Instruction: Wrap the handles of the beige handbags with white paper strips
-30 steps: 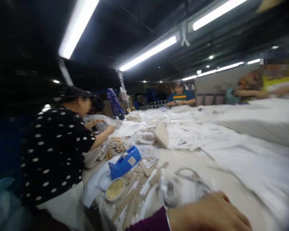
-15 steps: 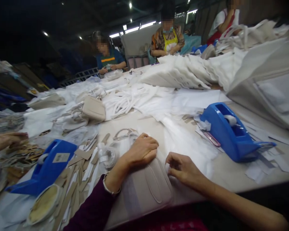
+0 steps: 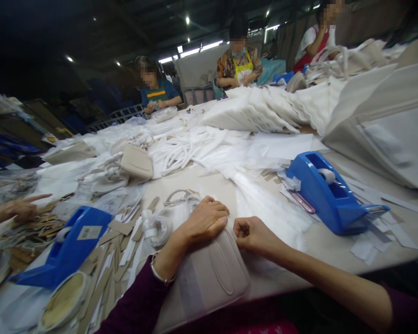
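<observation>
A beige handbag point(image 3: 226, 266) lies at the table's front edge, partly on a clear plastic bag point(image 3: 191, 292). My left hand point(image 3: 207, 218) presses over its far end, fingers curled together and gripping it. Close against the handbag's right edge, my right hand point(image 3: 252, 234) is closed in a pinch. Whatever sits between those fingertips is hidden. Just past my left hand lies a thin beige strap point(image 3: 177, 197), partly covered. A coil wrapped in clear plastic point(image 3: 156, 229) rests left of my left wrist.
Blue tape dispensers stand to the right point(image 3: 334, 195) and left point(image 3: 69, 246). A round tub point(image 3: 64, 299) and card strips point(image 3: 102, 278) lie at left. Another person's hand point(image 3: 17, 208) reaches in there. Behind are a second beige bag point(image 3: 136, 162) and white sheets point(image 3: 254, 109); several people work beyond.
My right hand has moved left, up to the handbag's edge, and its fingers have drawn tighter. My left hand stays on the handbag. The other person's hand at left now points a finger.
</observation>
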Demonstrator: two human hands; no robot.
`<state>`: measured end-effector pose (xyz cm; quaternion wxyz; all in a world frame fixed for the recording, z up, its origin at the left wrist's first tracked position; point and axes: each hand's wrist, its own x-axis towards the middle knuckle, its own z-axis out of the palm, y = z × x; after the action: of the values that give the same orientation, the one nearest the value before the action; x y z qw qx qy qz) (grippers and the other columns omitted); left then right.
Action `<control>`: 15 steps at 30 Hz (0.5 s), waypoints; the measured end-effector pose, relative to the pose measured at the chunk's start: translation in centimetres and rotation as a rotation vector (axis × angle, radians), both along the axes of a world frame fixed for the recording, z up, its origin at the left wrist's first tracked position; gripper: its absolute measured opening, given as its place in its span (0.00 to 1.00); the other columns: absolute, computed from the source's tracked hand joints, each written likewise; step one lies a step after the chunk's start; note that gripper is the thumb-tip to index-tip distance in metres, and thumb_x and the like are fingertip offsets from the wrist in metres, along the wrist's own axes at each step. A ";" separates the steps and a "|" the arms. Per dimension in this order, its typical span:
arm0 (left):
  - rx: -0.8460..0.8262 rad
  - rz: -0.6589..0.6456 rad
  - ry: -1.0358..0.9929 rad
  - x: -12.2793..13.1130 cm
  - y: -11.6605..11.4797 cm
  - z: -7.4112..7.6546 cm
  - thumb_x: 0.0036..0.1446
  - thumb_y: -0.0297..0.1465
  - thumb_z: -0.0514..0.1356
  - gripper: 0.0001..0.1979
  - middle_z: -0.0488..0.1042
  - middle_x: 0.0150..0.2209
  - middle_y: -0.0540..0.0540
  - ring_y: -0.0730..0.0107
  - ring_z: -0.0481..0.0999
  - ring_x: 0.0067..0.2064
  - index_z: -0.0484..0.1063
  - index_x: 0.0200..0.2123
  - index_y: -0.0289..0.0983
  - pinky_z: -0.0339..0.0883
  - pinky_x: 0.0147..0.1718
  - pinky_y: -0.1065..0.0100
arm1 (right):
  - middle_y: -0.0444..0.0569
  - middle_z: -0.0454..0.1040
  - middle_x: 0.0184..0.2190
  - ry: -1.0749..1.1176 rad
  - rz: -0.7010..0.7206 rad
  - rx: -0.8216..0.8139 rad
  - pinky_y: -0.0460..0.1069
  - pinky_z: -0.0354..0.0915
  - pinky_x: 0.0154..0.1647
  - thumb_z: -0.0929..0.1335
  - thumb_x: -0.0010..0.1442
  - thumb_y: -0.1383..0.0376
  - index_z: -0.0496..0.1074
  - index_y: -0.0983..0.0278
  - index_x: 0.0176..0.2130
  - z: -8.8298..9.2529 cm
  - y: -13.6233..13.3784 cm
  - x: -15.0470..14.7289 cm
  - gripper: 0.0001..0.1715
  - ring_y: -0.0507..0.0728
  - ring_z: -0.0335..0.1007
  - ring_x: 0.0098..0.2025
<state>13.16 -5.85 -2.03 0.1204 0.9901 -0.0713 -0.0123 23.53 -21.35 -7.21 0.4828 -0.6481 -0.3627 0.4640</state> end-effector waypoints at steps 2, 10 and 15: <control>-0.030 0.014 -0.008 -0.1 0.1 -0.1 0.63 0.29 0.42 0.18 0.75 0.42 0.46 0.67 0.70 0.44 0.71 0.33 0.37 0.53 0.51 0.60 | 0.37 0.59 0.17 -0.054 0.057 0.103 0.43 0.49 0.21 0.69 0.43 0.69 0.63 0.64 0.21 -0.1 -0.7 0.0 0.08 0.46 0.53 0.21; -0.117 0.048 0.011 0.2 0.4 -0.5 0.63 0.27 0.41 0.19 0.76 0.43 0.48 0.68 0.70 0.44 0.72 0.32 0.37 0.53 0.51 0.61 | 0.42 0.64 0.22 -0.204 -0.032 0.262 0.45 0.55 0.29 0.65 0.50 0.67 0.69 0.66 0.24 -0.3 -1.2 -0.8 0.06 0.50 0.59 0.27; 0.000 0.076 -0.011 -0.2 -0.2 -0.2 0.62 0.28 0.46 0.15 0.76 0.37 0.48 0.68 0.70 0.40 0.71 0.30 0.37 0.54 0.47 0.61 | 0.39 0.54 0.13 -0.145 0.068 -0.042 0.45 0.44 0.20 0.65 0.41 0.69 0.63 0.66 0.16 -1.1 0.9 -0.5 0.07 0.46 0.47 0.19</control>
<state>12.97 -6.03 -2.23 0.1202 0.9922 -0.0345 -0.0024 23.06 -20.46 -8.29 0.4256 -0.6772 -0.4088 0.4395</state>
